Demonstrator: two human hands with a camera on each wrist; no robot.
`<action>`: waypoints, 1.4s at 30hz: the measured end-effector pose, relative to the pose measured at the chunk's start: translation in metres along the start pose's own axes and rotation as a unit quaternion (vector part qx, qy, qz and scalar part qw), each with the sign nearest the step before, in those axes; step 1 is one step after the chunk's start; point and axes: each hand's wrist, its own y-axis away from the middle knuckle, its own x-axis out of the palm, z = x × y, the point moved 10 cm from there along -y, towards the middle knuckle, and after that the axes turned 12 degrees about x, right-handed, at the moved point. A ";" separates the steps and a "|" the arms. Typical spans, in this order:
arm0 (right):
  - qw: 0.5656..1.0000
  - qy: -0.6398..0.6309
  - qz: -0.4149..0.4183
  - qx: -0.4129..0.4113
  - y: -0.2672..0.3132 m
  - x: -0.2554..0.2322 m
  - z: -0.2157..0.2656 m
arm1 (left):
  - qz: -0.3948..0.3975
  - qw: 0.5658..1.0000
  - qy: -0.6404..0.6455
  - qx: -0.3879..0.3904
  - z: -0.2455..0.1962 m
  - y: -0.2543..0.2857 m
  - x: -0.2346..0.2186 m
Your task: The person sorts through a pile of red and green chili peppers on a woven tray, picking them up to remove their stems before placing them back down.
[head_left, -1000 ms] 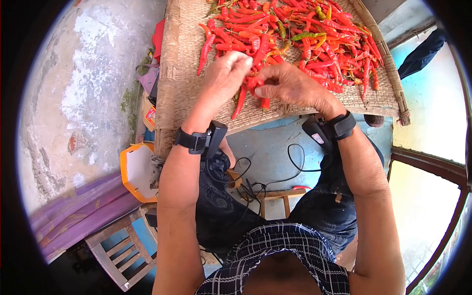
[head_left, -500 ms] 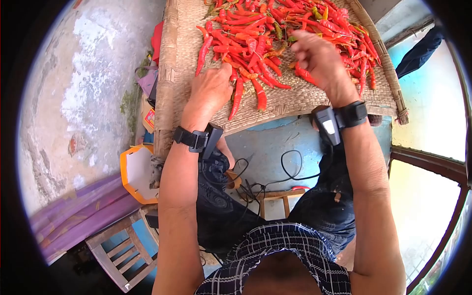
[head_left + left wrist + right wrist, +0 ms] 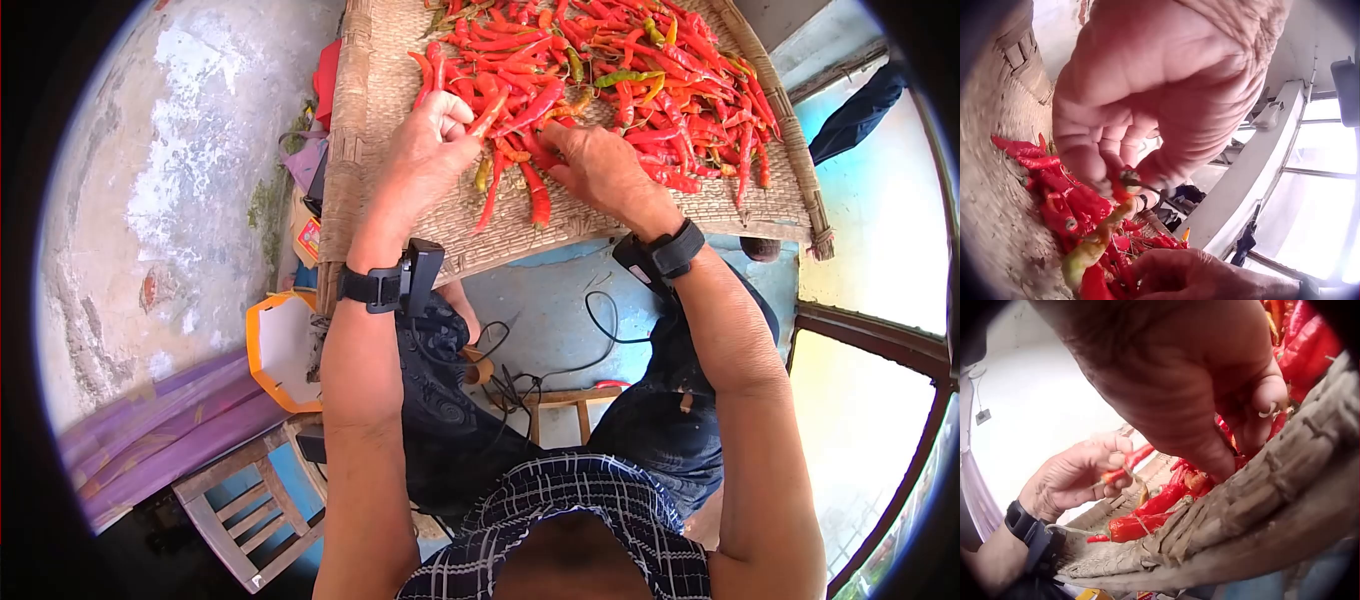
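My left hand [image 3: 425, 150] pinches a red chili pepper [image 3: 490, 114] near its stem end, raised over the front left of the pile. In the left wrist view its stem pokes out between thumb and fingers, and a yellow-green pepper [image 3: 1082, 261] shows just below. My right hand [image 3: 610, 178] reaches palm down into the front of the chili pile [image 3: 680, 110], thumb and fingers closed around a red pepper [image 3: 539, 152]; the right wrist view partly hides the fingertips among the peppers. Two red chilies [image 3: 538, 197] lie toward the front edge, between the hands.
A woven tray [image 3: 345, 150] with a raised rim carries the chilies. Under its front edge are looped black cables [image 3: 515, 385] and a small wooden stool [image 3: 560, 397]. An orange-edged box [image 3: 285, 350] and a wooden chair [image 3: 250, 510] stand at the left, by a peeling wall.
My right hand went out to the right over the pile and has come back to the front peppers. My left hand dipped to the peppers and now holds one up.
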 end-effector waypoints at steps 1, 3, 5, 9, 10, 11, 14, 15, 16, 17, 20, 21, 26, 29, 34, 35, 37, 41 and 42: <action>1.000 -0.023 -0.001 -0.016 0.001 0.000 0.003 | -0.022 0.994 0.102 0.017 -0.003 -0.001 0.000; 1.000 -0.010 0.010 -0.012 0.003 -0.001 0.007 | -0.025 0.987 0.158 0.025 -0.005 -0.003 0.004; 1.000 0.004 0.020 -0.008 0.004 -0.003 0.007 | -0.027 0.976 0.213 0.032 -0.008 -0.004 0.006; 0.992 -0.121 0.027 -0.032 0.002 -0.018 0.002 | -0.040 0.964 0.261 0.019 -0.006 -0.005 0.003; 0.981 -0.188 0.036 -0.030 0.001 -0.025 0.001 | -0.041 0.956 0.289 0.009 -0.004 -0.004 0.005; 0.981 -0.188 0.036 -0.030 -0.001 -0.029 -0.001 | -0.041 0.956 0.289 0.009 -0.005 -0.004 0.005; 0.921 -0.375 0.093 0.056 -0.008 -0.040 -0.020 | -0.042 0.947 0.316 0.028 -0.011 -0.005 0.008; 0.910 -0.388 0.087 0.119 -0.008 -0.052 -0.031 | -0.029 0.948 0.317 0.025 -0.011 -0.005 0.011; 0.838 -0.534 0.046 0.103 -0.011 -0.064 -0.044 | -0.015 0.948 0.319 0.022 -0.012 -0.005 0.014; 0.743 -0.664 0.004 0.083 -0.015 -0.075 -0.060 | -0.015 0.946 0.322 0.027 -0.015 -0.004 0.015; 0.590 -0.782 -0.135 0.150 -0.009 -0.091 -0.096 | -0.009 0.948 0.318 0.011 -0.014 -0.004 0.018; 0.579 -0.784 -0.146 0.170 -0.006 -0.088 -0.103 | -0.008 0.947 0.320 0.014 -0.015 -0.004 0.018; 0.845 -0.516 0.060 0.123 0.003 -0.041 -0.018 | -0.029 0.942 0.334 -0.002 -0.015 -0.005 0.020; 0.879 -0.471 0.076 -0.006 0.008 -0.026 0.025 | -0.033 0.935 0.352 -0.013 -0.012 -0.004 0.022; 0.888 -0.415 0.200 0.011 0.011 0.005 0.033 | -0.038 0.927 0.374 0.003 -0.014 -0.005 0.023; 0.874 -0.438 0.211 0.021 0.009 0.007 0.030 | -0.068 0.924 0.375 0.013 -0.013 -0.004 0.018; 0.897 -0.398 0.190 0.031 0.006 0.000 0.022 | -0.090 0.922 0.376 0.022 -0.008 -0.005 0.014; 0.935 -0.310 0.158 0.064 -0.002 -0.014 -0.006 | -0.119 0.934 0.336 0.029 -0.005 -0.004 0.004; 0.949 -0.275 0.151 0.041 -0.004 -0.023 -0.005 | -0.120 0.934 0.336 0.028 -0.005 -0.004 0.004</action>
